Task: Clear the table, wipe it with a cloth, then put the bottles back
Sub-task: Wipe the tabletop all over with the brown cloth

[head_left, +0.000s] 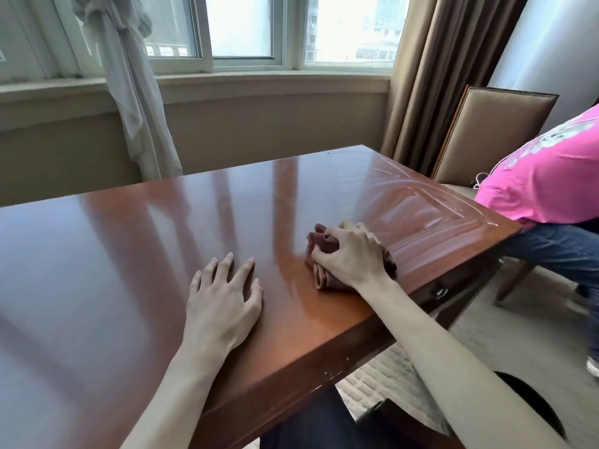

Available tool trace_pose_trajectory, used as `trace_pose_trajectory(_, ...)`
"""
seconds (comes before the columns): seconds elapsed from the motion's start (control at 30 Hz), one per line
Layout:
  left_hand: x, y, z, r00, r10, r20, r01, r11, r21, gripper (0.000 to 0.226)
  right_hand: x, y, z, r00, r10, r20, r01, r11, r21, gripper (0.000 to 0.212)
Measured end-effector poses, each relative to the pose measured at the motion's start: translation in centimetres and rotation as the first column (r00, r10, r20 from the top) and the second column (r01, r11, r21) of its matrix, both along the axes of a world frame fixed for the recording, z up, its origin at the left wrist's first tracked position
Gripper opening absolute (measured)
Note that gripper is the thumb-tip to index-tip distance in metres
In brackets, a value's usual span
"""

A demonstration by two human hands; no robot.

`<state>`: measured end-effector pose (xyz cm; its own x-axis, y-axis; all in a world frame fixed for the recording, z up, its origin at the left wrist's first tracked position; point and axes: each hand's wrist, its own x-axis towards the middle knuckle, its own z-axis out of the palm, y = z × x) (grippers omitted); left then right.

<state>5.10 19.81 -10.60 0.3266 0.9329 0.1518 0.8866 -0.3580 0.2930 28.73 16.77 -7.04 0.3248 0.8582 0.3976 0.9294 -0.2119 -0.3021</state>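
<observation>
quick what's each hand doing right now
Left hand: open, fingers spread flat on the table, holding nothing.
Right hand: fingers curled round the bunched cloth, pressing it on the table.

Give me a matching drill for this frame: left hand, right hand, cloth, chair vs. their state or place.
Things:
1. left hand
2. right hand
3. cloth
4. chair

States or places:
A. bunched up on the table, under a hand
B. beyond the table's right side, by the curtain
C. flat on the table, fingers spread
D. curled around the fabric

Pairs: 1-C, 2-D, 3-A, 4-B
</observation>
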Motion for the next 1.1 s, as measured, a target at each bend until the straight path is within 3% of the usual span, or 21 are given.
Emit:
trace_pose_trajectory(0.13,0.1,0.1,0.0,1.000,0.006,-0.018,-0.006,1.000,-0.006,0.055,0.0,-5.1,-1.0,0.977,0.204,-0.059,-0.205,0.979,-0.020,0.029)
trace_pose_trajectory(0.3,0.0,0.1,-0.1,1.000,0.006,-0.010,-0.006,1.000,-0.010,0.056,2.9,-0.2,-0.2,1.000,-0.007,-0.016,0.007,1.000,-0.009,0.033)
trace_pose_trajectory(0.37,0.0,0.1,-0.1,1.000,0.003,-0.015,-0.003,1.000,-0.014,0.056,1.0,-2.9,-1.0,0.999,0.049,0.016,-0.049,0.998,0.027,0.031)
trace_pose_trajectory(0.5,0.1,0.2,0.1,1.000,0.006,-0.015,-0.006,1.000,-0.017,0.056,0.6,-5.8,-1.2,0.983,0.172,-0.069,-0.170,0.985,0.033,0.026)
trace_pose_trajectory(0.67,0.0,0.2,0.0,1.000,0.002,-0.028,-0.002,1.000,-0.017,0.056,1.7,-0.6,-0.6,0.999,-0.018,-0.040,0.017,1.000,-0.018,0.030)
trace_pose_trajectory(0.83,0.2,0.0,0.1,1.000,0.005,-0.016,-0.005,1.000,-0.021,0.056,-0.3,-5.4,-1.3,0.986,0.157,-0.055,-0.157,0.988,0.010,0.028)
trace_pose_trajectory(0.9,0.1,0.1,0.2,1.000,0.004,-0.019,-0.005,1.000,-0.025,0.056,1.1,-2.6,-0.8,0.994,0.102,-0.044,-0.102,0.995,0.017,0.035)
trace_pose_trajectory(1.0,0.1,0.0,0.2,1.000,-0.002,-0.031,0.001,0.999,-0.033,0.056,1.3,1.1,-0.6,0.991,-0.132,-0.012,0.131,0.990,-0.058,0.053)
trace_pose_trajectory(1.1,0.4,0.2,0.4,0.996,-0.004,-0.085,0.000,0.999,-0.044,0.058,-0.5,-0.9,-1.7,0.992,-0.100,0.081,0.106,0.992,-0.063,0.054)
